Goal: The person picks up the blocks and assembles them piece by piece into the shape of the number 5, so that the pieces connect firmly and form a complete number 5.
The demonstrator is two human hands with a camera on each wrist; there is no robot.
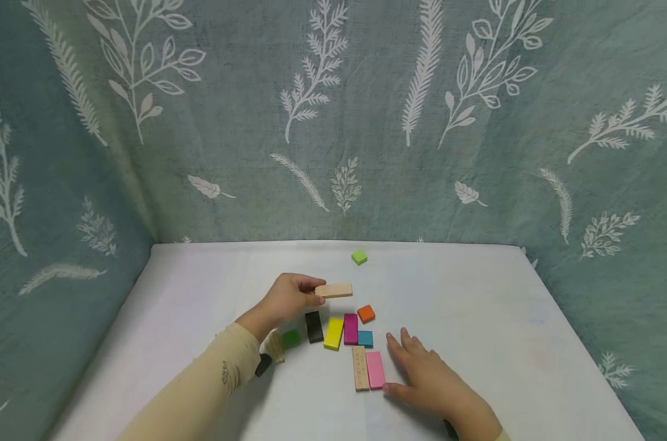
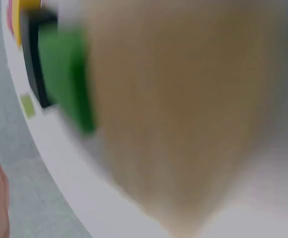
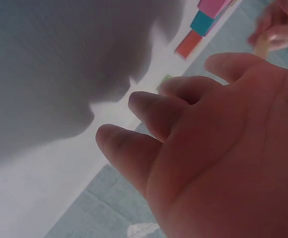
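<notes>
Between thumb and fingers, my left hand (image 1: 293, 296) pinches a plain wooden block (image 1: 337, 290) by its left end, above the table. Beneath lie a black block (image 1: 313, 327), a yellow block (image 1: 334, 333) and a magenta block (image 1: 351, 329), side by side. My right hand (image 1: 431, 381) is spread with fingers apart; its thumb tip is at the edge of a pink block (image 1: 375, 370), though contact is unclear. Left of the pink one lies another wooden block (image 1: 360, 369). The right wrist view shows the bare palm (image 3: 223, 158). A large blurred tan shape (image 2: 183, 99) fills the left wrist view.
A teal block (image 1: 365, 339) and an orange block (image 1: 366, 313) lie right of the magenta one. Far back is a light green block (image 1: 359, 256). A green block (image 1: 291, 339) and wooden pieces (image 1: 275, 347) lie by the left sleeve. Patterned cloth (image 1: 366, 184) borders the white table (image 1: 476, 294).
</notes>
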